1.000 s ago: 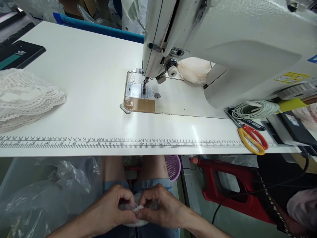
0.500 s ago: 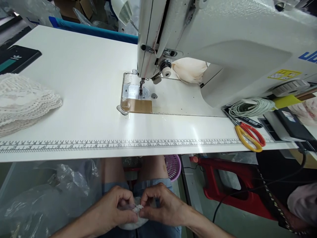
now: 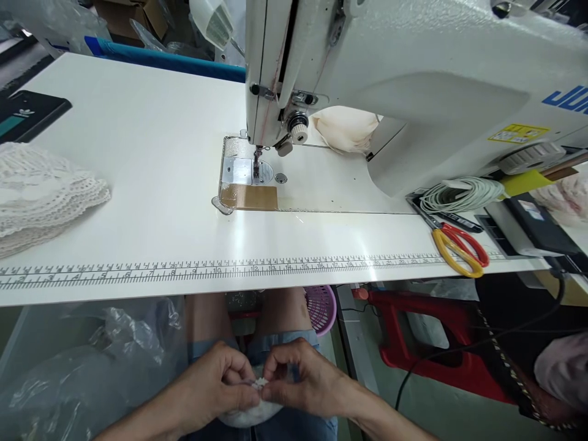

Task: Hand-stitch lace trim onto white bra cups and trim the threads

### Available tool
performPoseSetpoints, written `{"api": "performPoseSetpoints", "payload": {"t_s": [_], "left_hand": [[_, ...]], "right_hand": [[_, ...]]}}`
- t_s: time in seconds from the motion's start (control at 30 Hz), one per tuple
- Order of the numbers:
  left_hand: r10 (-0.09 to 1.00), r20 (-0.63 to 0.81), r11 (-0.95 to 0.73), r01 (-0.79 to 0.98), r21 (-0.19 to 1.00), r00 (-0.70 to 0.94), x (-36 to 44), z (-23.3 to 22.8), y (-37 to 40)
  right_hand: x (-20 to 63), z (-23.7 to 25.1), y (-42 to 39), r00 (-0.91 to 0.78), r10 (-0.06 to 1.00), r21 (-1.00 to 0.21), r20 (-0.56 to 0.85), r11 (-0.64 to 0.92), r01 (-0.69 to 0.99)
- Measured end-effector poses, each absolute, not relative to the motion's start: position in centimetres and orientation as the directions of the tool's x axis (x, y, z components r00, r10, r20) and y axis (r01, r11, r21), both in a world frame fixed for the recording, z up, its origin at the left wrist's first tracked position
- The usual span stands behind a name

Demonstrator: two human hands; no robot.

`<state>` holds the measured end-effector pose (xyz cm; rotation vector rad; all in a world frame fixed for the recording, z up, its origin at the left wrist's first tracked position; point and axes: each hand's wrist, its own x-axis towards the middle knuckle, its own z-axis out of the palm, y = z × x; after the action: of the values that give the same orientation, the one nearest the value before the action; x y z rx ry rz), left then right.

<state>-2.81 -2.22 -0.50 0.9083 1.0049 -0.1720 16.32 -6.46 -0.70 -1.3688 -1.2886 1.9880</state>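
Over my lap, a piece of white lace-edged fabric (image 3: 250, 418) is pinched between both hands, just below the table's front edge. My left hand (image 3: 225, 386) grips it from the left with thumb and fingers together. From the right, my right hand (image 3: 294, 376) pinches the same fabric. The fingertips of the two hands nearly meet, with a bit of white lace trim showing between them. Most of the fabric hangs below and behind the fingers, so its full shape is hidden.
On the white table (image 3: 151, 147) stands a sewing machine (image 3: 404, 67). Stacked lace fabric (image 3: 41, 196) and a dark phone-like case (image 3: 32, 113) lie left. Scissors (image 3: 460, 250) and coiled cord (image 3: 462, 196) lie right. Below are a plastic bag (image 3: 101, 367), purple basket (image 3: 321, 309) and red stool (image 3: 395, 334).
My fingertips have drawn closer together over the lace trim, so less of it shows between them. The view has shifted slightly.
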Motion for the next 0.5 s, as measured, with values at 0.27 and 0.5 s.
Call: {"api": "performPoseSetpoints", "payload": {"t_s": [0.27,0.5], "left_hand": [[0.234,-0.791,0.672,0.494,0.552,0.565,-2.0,0.3,-1.6],[0.244,-0.775,0.593,0.543,0.595,0.583,-2.6,-1.9,-2.2]], "right_hand": [[16.7,0.0,-5.9,-0.468,0.701,-0.823,-0.538,-0.558,0.111],[16.8,-0.8,-6.3,-0.458,0.719,-0.833,-0.524,-0.545,0.097]]}}
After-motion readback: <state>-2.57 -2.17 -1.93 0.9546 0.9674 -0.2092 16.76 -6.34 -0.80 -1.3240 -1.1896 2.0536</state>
